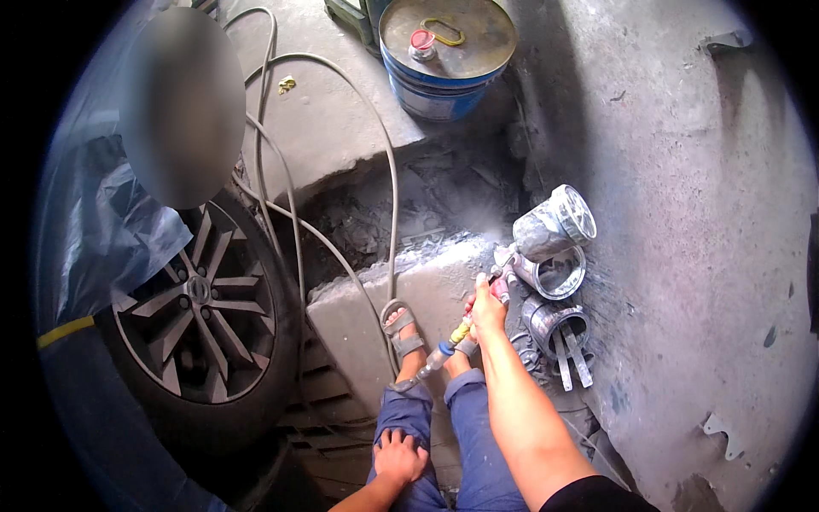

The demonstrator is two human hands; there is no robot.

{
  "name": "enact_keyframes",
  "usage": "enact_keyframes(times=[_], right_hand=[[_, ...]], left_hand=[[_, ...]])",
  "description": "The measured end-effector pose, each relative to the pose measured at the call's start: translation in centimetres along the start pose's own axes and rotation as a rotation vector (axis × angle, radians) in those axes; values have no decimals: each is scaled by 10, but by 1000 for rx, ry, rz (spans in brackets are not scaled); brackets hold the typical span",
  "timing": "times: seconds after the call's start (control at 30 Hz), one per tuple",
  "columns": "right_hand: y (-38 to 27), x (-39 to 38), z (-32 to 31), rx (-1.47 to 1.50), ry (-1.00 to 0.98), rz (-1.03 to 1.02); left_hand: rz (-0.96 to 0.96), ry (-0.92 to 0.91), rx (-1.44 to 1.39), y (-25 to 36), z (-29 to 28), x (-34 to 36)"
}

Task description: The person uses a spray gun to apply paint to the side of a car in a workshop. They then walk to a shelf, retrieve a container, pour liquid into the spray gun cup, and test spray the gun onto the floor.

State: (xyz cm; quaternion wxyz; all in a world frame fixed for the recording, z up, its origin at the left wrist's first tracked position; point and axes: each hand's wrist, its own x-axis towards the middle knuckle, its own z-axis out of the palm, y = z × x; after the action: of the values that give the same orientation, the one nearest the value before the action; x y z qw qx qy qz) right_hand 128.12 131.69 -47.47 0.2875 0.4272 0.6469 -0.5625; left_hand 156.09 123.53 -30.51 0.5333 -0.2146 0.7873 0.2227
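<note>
My right hand (488, 312) is closed round the handle of a spray gun (505, 259). The gun's paint-smeared cup (539, 232) sits on top of it, tilted to the right. A pale mist (490, 218) hangs in front of the nozzle, over the broken pit. Below the grip, a hose fitting wrapped in yellow (461, 331) runs to a clear and blue inline piece (437, 357). My left hand (401, 456) lies flat on my left knee, fingers apart, holding nothing. Just right of the gun stand paint-stained cans (537, 316), one with flat stirring sticks (573, 358) in it.
A grey hose (392, 183) loops over the floor to my left. A car wheel (198, 292) and plastic sheeting (90, 205) are at the left. A blue bucket (435, 98) with a metal lid stands beyond the rubble-filled pit (367, 209); a rough wall (682, 213) rises at the right.
</note>
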Motion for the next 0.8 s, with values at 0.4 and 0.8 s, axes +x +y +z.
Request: enact_keyframes(times=[0.4,0.8], right_hand=[[6,-12,-5,54,-26,63],[11,-26,-16,190,-43,32]], left_hand=[[-14,-14,24,-2,0,-1],[197,152,49,-7,10,4]])
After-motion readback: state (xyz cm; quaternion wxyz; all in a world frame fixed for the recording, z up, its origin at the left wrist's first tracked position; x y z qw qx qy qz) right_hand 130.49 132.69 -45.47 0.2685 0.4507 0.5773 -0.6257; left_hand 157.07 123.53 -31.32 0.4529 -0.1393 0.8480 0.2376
